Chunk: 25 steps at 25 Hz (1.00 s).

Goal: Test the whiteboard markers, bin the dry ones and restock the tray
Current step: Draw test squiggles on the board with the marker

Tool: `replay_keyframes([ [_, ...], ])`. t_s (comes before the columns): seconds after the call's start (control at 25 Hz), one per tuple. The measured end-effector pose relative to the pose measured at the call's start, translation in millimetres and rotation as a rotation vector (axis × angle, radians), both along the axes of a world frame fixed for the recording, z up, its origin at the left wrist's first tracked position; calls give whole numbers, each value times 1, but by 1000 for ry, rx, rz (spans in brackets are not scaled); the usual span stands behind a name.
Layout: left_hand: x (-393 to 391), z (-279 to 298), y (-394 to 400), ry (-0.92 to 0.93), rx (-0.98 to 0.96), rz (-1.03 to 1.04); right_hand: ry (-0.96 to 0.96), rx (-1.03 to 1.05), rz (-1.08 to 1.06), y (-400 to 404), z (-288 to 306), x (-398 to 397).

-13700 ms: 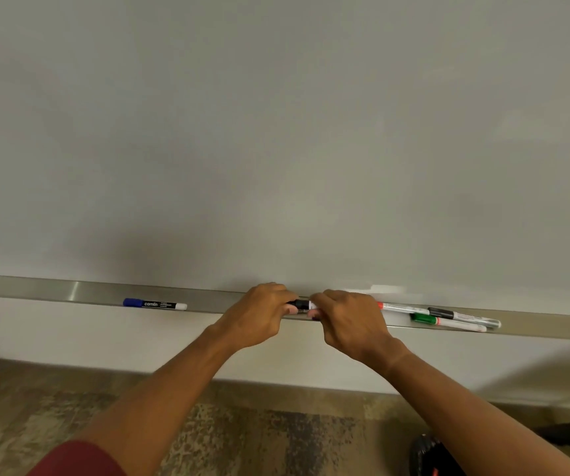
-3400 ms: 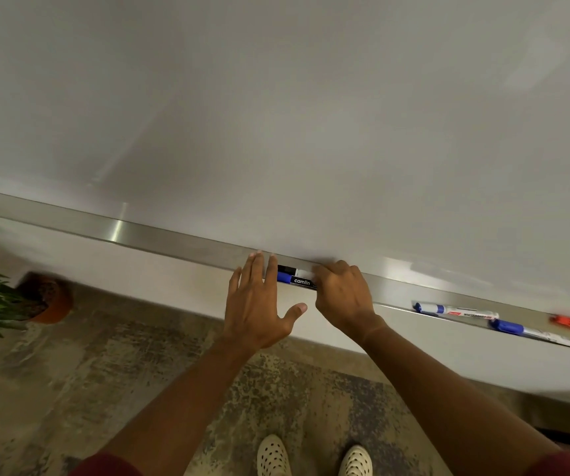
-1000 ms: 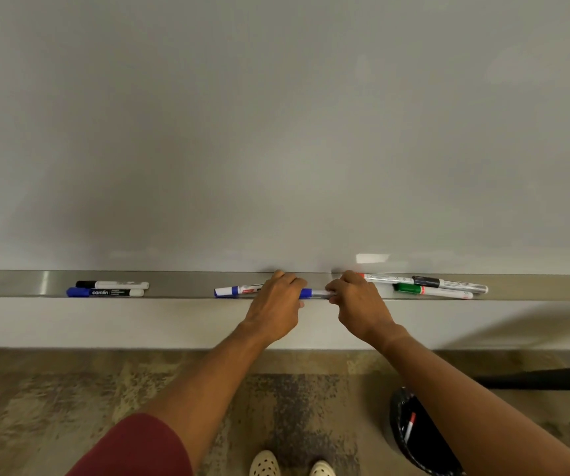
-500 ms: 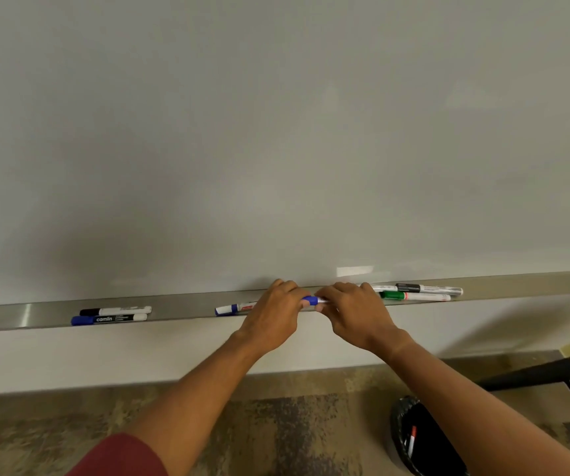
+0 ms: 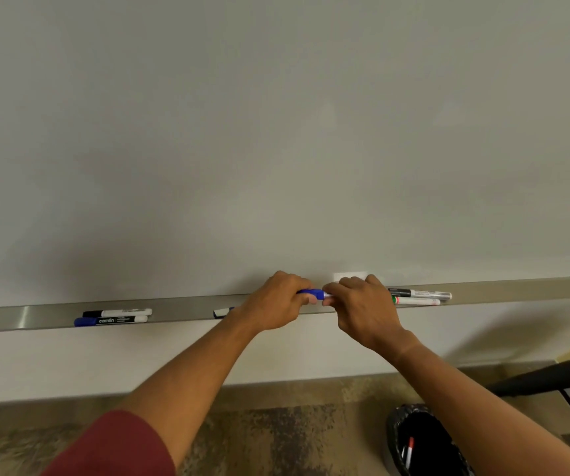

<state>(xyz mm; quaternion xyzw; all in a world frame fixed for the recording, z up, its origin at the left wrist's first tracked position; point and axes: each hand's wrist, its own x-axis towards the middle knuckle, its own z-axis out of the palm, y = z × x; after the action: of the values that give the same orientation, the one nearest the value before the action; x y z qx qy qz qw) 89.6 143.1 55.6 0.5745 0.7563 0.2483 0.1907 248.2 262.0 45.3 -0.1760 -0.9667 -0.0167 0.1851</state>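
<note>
I hold a blue-capped marker (image 5: 315,294) between both hands just above the metal tray (image 5: 187,309). My left hand (image 5: 276,304) grips its blue cap end and my right hand (image 5: 362,310) grips its white barrel. On the tray's left lie a black-capped marker (image 5: 118,313) and a blue "camlin" marker (image 5: 110,320). Another blue-ended marker (image 5: 221,312) pokes out from behind my left wrist. To the right lie a black-capped marker (image 5: 421,293) and a green one (image 5: 414,300). The whiteboard (image 5: 276,132) above carries no marks.
A black-lined bin (image 5: 424,441) stands on the carpet at lower right with a red-tipped marker (image 5: 409,448) inside. A dark bar (image 5: 551,376) and a pale edge cross the floor at far right.
Both hands have lifted the blue-capped marker slightly off the tray and closed tighter around it. The view tilted, so the tray now slopes up to the right.
</note>
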Motion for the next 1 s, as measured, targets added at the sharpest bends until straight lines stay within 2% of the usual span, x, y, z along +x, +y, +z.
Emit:
replay_keyframes([
  [0.12, 10, 8, 10, -71, -12, 18, -3, 35, 42, 5, 6, 4],
  [0.2, 15, 7, 9, -29, -18, 7, -40, 41, 51, 11, 7, 15],
  [0.36, -1, 7, -4, 64, 109, 122, -93, -50, -119, 48, 12, 54],
  [0.44, 3, 14, 2, 56, 167, 132, -81, -80, -117, 55, 15, 57],
  [0.56, 23, 20, 9, 83, 214, 106, 26, -106, -73, 46, 19, 46],
  [0.76, 28, 28, 8, 161, 391, 145, 209, -323, 8, 43, 36, 48],
  [0.88, 20, 68, 15, 204, 566, 167, 412, -458, 113, 40, 80, 37],
  [1.0, 7, 136, 17, 301, 811, 176, 679, -571, 163, 37, 152, 26],
])
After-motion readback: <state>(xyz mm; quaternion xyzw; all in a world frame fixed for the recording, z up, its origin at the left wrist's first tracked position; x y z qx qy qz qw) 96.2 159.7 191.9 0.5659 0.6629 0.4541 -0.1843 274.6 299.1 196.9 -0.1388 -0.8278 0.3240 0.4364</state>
